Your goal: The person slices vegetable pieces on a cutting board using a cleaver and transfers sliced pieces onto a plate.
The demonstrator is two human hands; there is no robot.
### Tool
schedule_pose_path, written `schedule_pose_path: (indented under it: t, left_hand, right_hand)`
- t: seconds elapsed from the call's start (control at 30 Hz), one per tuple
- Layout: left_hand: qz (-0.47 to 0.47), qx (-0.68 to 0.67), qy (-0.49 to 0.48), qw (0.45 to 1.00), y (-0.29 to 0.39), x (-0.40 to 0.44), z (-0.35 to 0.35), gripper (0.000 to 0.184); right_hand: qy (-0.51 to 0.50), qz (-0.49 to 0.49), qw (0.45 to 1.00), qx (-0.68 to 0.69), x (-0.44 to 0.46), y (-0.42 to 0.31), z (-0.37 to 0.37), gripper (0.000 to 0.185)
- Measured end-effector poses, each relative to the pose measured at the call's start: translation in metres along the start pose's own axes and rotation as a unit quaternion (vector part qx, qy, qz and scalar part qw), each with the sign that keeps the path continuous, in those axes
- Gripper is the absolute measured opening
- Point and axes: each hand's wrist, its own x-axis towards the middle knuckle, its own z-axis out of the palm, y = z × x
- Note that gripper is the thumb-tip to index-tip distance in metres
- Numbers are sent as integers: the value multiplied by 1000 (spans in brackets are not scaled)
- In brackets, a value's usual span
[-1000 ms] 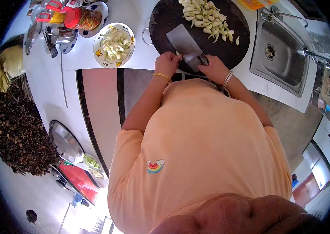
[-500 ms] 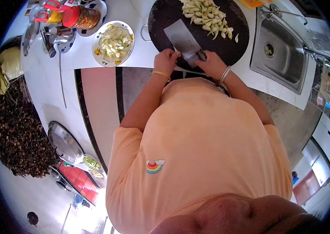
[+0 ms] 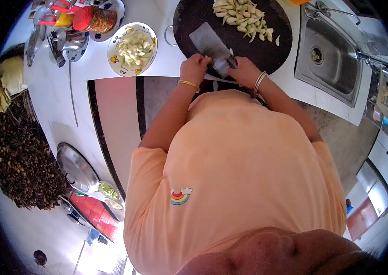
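My right hand [image 3: 245, 72] is wrapped round the dark handle of a cleaver [image 3: 208, 45], whose wide blade lies low over the round dark cutting board [image 3: 274, 55]. At the blade's near left side, my left hand [image 3: 195, 68] is pinched on a small pale piece, mostly hidden by the fingers. A small pale piece [image 3: 231, 52] shows beside the blade near the handle. Peeled garlic-like cloves [image 3: 244, 18] are heaped on the board's far side, with a single clove [image 3: 277, 41] to their right. More pale cloves [image 3: 134, 49] fill a patterned plate [image 3: 117, 69] left of the board.
A steel sink [image 3: 327, 59] with a tap is set in the counter on the right. At the upper left are a red-lidded jar [image 3: 98, 21], other jars and utensils. A large metal lid [image 3: 76, 167] and a heap of dry brown material [image 3: 20, 156] lie farther left.
The cleaver and both hands have shifted slightly up and left in view. A pale piece now shows beside the blade near the handle. The view itself has moved a little.
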Motion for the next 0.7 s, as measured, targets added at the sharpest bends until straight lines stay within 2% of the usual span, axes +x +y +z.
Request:
schedule_pose_path:
  t: [0.03,0.13,0.2,0.27,0.33,0.37,0.43,0.47,0.5,0.53,0.57,0.6,0.63,0.67,0.7]
  left_hand:
    - [20,50,11,998,-3,1,2,30]
    - [9,66,32,997,-4,2,7,30]
    - [30,91,40,995,-5,2,6,30]
    - [53,115,43,991,-5,0,8,29]
    - [1,42,12,999,-4,0,6,28]
    - [4,44,10,999,-5,0,4,28]
    - [-24,-82,11,996,1,-2,-2,27]
    - [-24,-81,10,996,4,-1,-5,27]
    - [-45,-181,13,982,12,1,-9,30]
    - [-68,-279,16,958,27,0,-16,33]
    - [-70,-277,14,958,42,-2,-19,33]
    - [-97,-513,-61,851,70,-7,-25,36]
    - [-116,-711,-131,681,84,-10,-27,38]
    - [-114,-710,-131,683,86,-8,-26,38]
    - [-99,-728,-173,656,86,-3,-23,39]
  right_hand:
    - [4,-2,1000,2,0,4,2,22]
    - [23,-42,999,10,-8,4,-1,23]
    - [60,-28,997,35,-18,0,-9,35]
    - [77,-29,996,38,-24,0,-16,35]
    - [97,-32,994,42,-27,0,-21,36]
    - [98,-34,993,51,-28,0,-21,35]
    - [98,-37,993,60,-33,-2,-21,34]
    - [87,-33,990,106,-38,-4,-21,26]
    - [76,-29,985,153,-40,-4,-21,20]
    - [77,-27,985,155,-41,-2,-21,20]
    - [41,-31,976,210,-40,1,-21,19]
    - [5,-37,964,264,-39,4,-22,20]
    - [5,-38,964,264,-38,6,-22,20]
    - [-34,-39,954,294,-36,7,-23,20]
    - [-73,-39,943,323,-35,8,-24,20]
